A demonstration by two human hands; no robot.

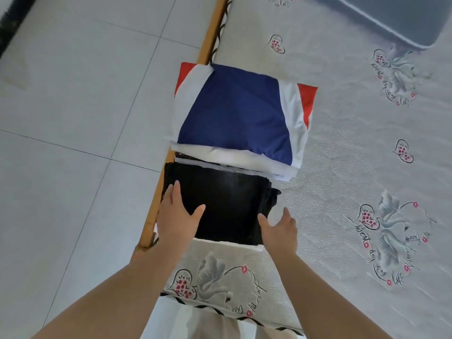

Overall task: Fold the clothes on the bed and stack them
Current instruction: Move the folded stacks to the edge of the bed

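Observation:
A folded black garment (227,204) lies at the bed's near left corner, on something white whose edge shows beneath it. My left hand (177,215) rests flat on its left part with straight fingers. My right hand (280,230) sits at its right edge, fingers straight, thumb touching the fabric. Just beyond lies a folded blue, white and red garment (234,113) on top of other folded white pieces, forming a stack (244,160).
The bed sheet (342,167) is pale grey with swan and heart prints. A wooden bed rail (156,199) runs along the left, with tiled floor (73,118) beyond. A grey box or pillow (391,18) sits at the far right.

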